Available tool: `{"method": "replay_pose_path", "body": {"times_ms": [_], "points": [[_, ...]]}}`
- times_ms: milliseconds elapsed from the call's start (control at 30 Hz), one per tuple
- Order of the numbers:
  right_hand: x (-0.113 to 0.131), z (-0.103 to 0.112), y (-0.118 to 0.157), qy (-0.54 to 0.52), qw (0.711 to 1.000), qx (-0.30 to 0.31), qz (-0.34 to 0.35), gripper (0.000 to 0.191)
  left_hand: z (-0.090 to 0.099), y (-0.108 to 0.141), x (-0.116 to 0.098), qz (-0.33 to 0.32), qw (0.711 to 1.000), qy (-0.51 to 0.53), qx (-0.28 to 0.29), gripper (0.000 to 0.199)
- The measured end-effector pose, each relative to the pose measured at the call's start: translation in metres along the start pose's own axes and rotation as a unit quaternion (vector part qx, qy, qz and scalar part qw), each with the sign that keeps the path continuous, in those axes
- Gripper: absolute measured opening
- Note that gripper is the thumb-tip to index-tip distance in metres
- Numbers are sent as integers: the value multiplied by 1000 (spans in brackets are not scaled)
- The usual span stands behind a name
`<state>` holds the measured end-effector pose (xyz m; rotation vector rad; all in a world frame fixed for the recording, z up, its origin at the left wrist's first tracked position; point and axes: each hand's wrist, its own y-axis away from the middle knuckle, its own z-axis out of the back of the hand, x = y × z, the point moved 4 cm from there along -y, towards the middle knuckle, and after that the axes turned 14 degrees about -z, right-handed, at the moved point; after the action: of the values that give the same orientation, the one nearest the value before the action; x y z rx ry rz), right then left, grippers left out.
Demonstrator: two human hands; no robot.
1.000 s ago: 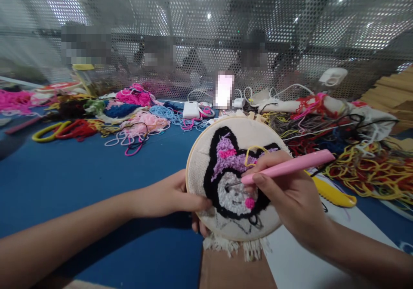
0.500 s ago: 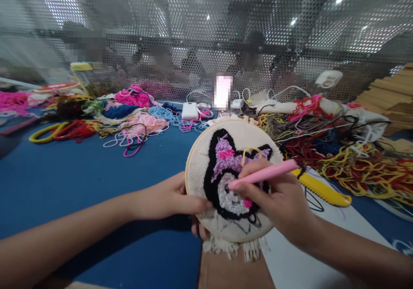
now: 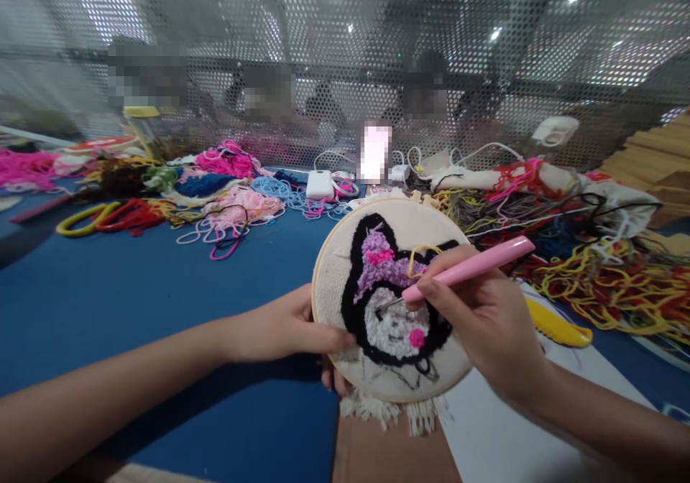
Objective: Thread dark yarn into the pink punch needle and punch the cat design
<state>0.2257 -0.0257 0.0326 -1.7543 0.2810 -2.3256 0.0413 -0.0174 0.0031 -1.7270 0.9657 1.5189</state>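
Observation:
My left hand [image 3: 302,328] grips the left edge of a round embroidery hoop [image 3: 317,282], thumb on the front and fingers behind it. Stretched in the hoop is cream cloth [image 3: 337,271] with a looped yarn figure in black, purple, white and pink. My right hand [image 3: 479,303] pinches a pink punch needle [image 3: 485,260]. Its thin metal shaft slants down to the left, the tip at a dark spot on the white face [image 3: 388,325]. A yellow loop [image 3: 415,256] shows just above my right fingers. White fringe [image 3: 371,411] hangs from the cloth's lower edge.
Tangled yarn [image 3: 604,274] heaps at the right, with more yarn [image 3: 242,206] along the back left. A yellow cutter-like tool [image 3: 560,325] lies on white paper [image 3: 501,425]. A white charger box [image 3: 320,185] and a lit phone [image 3: 376,152] stand before a perforated metal screen [image 3: 215,30].
My right hand has drawn the punch needle up and right, away from the cloth, so its metal shaft now shows. The left hand and hoop are nearly still.

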Motion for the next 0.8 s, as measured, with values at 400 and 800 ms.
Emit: {"method": "replay_pose_path", "body": {"times_ms": [400, 800], "points": [[3, -23, 4, 84, 985, 100, 116, 4, -3, 0, -1, 13, 1000, -10, 8, 22], [7, -15, -1, 41, 977, 191, 88, 9, 1, -1, 5, 4, 1000, 19, 4, 20]]}}
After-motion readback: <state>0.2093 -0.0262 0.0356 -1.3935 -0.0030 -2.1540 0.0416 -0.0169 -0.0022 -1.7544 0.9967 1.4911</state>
